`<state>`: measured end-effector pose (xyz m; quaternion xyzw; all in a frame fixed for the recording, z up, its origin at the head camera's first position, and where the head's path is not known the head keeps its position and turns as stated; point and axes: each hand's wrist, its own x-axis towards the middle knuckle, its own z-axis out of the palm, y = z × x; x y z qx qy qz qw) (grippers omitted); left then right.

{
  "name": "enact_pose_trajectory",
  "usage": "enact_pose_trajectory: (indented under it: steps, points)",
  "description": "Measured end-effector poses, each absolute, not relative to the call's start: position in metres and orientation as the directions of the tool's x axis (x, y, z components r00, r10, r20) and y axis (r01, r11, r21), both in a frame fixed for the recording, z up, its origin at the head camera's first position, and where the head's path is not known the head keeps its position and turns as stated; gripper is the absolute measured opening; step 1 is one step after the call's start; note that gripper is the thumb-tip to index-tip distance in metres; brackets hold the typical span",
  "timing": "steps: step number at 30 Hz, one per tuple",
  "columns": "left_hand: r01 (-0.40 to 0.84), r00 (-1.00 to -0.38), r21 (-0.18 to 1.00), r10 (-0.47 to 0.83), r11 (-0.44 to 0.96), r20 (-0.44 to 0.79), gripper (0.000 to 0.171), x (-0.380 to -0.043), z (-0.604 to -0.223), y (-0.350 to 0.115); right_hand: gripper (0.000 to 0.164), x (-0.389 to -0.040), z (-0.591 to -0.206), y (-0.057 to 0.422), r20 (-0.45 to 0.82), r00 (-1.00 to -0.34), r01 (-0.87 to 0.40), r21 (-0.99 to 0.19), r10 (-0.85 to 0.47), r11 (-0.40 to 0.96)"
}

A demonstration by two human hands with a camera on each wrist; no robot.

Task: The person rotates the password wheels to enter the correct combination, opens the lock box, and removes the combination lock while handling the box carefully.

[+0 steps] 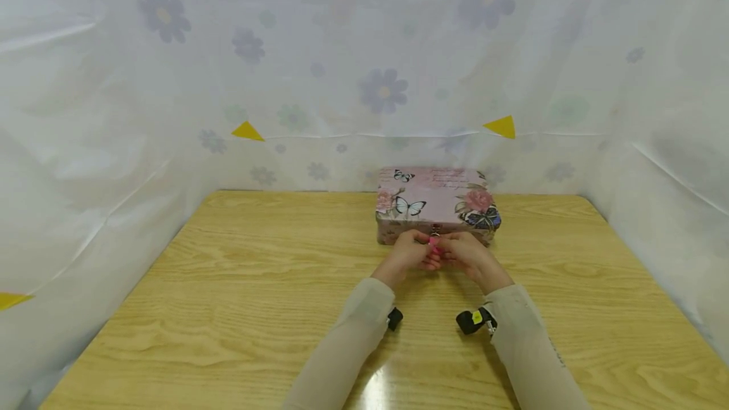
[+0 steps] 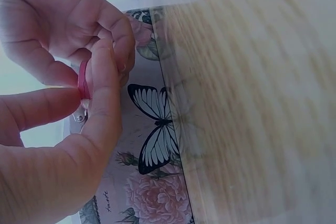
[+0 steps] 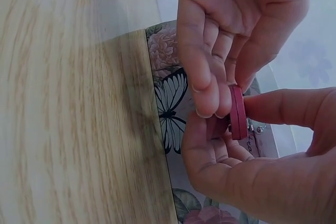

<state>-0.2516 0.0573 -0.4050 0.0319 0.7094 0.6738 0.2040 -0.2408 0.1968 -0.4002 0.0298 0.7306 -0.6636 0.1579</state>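
A small pink padlock (image 1: 435, 243) hangs at the metal latch on the front of a decorated box (image 1: 438, 182). The box is pink, printed with butterflies and roses, and its lid is down. My left hand (image 1: 407, 254) pinches the padlock between thumb and fingers from the left. From the other side my right hand (image 1: 468, 256) pinches it too, its thumb flat against the lock's face in the right wrist view. Edge-on, the padlock body (image 3: 239, 113) shows a dark seam. Fingers of both hands overlap and hide much of it.
The box stands toward the back of a wooden table (image 1: 273, 283), close to a white flower-printed curtain (image 1: 324, 68). More white sheeting hangs at both sides. Black wrist straps (image 1: 471, 321) sit at the sleeve cuffs.
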Motion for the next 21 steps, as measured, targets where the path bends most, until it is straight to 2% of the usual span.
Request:
enact_pose_trajectory:
  steps: [6,15,21]
  points:
    - [-0.233,-0.912,0.967,0.324,0.098,-0.253,0.013,-0.2515,-0.4047,0.0576,0.035,-0.2405,-0.4004,0.1978,-0.263,-0.949,0.246,-0.963,-0.176,0.115]
    - [-0.234,-0.913,0.969,0.327,0.072,-0.245,0.012,-0.2538,-0.4066,0.0581,0.025,-0.2414,-0.4013,0.2020,-0.254,-0.939,0.253,-0.967,-0.232,0.035]
    - [-0.236,-0.913,0.969,0.325,0.076,-0.248,0.012,-0.2541,-0.4068,0.0579,0.020,-0.2413,-0.4014,0.2025,-0.261,-0.936,0.258,-0.965,-0.237,0.046]
